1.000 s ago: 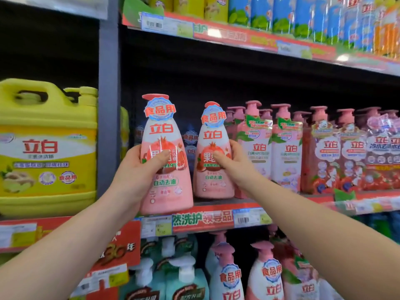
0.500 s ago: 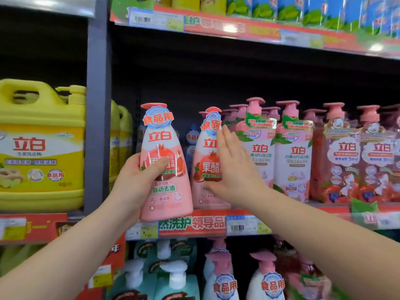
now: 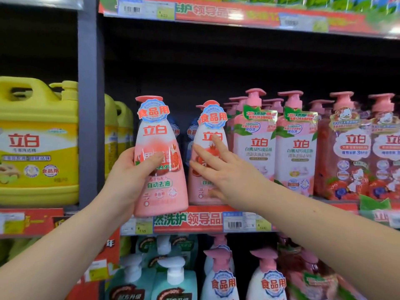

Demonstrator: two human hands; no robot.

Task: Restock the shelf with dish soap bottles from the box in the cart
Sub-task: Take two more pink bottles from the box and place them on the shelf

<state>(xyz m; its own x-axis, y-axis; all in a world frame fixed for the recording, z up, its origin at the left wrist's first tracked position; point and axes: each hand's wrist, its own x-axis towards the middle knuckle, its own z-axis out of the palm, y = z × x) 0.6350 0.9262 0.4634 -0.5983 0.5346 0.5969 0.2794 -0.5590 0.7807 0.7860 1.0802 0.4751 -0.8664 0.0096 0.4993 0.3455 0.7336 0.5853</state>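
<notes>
At the shelf (image 3: 194,219) front, my left hand (image 3: 127,180) grips a pink dish soap bottle (image 3: 161,176), my right hand (image 3: 227,174) rests straight fingers (image 3: 219,146) against the neighbouring bottle (image 3: 211,126), just right.

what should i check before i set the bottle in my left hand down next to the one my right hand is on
1. Grip: ok, the left hand curls round the held bottle.
2. Held bottle upright, label outward: ok.
3. Base above the price strip: not ok, it hangs in front of the strip.
4. Shelved bottle steady: ok, it stands upright, with the straight fingers of the right hand pressing its front.
5. Free slot between the grey post and the shelved bottle: cannot tell, the held bottle hides it.
</notes>
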